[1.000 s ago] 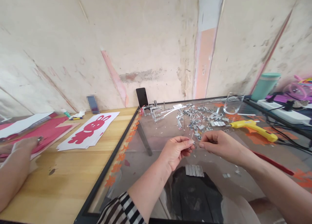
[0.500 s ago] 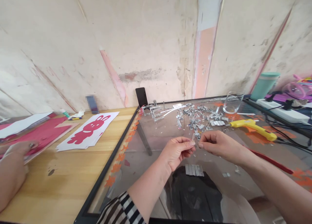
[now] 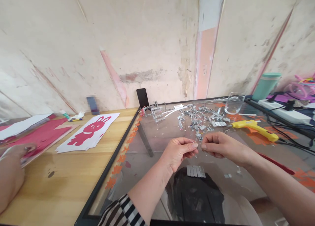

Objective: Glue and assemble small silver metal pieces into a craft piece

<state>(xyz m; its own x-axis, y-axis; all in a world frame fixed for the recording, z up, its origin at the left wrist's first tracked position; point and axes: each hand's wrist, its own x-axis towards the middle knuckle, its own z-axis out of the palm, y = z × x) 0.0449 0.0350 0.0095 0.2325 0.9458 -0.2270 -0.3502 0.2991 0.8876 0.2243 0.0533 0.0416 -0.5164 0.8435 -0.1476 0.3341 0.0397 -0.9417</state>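
My left hand point(image 3: 183, 150) and my right hand point(image 3: 218, 144) meet fingertip to fingertip above the glass tabletop point(image 3: 162, 160). Both are closed in a pinch, thumb against forefinger. Whatever lies between the fingers is too small to make out; a thin pale sliver shows by the left thumb. Below them on the glass lies a small panel of grey strips side by side point(image 3: 196, 171). Just beyond the hands spreads a heap of small silvery pieces point(image 3: 197, 116), with a similar strip panel point(image 3: 219, 123) at its right edge.
A yellow glue gun point(image 3: 256, 127), a drinking glass point(image 3: 234, 103), a power strip point(image 3: 285, 111) with cables and a red-handled tool point(image 3: 275, 163) lie to the right. A phone point(image 3: 142, 98) leans on the wall. At left, another person's hand point(image 3: 14, 160) rests near rabbit-printed paper point(image 3: 90, 132).
My hands stay almost in place, still pinched together, with the fingertips shifted very slightly. The other person's hand at the left has moved a little to the left.
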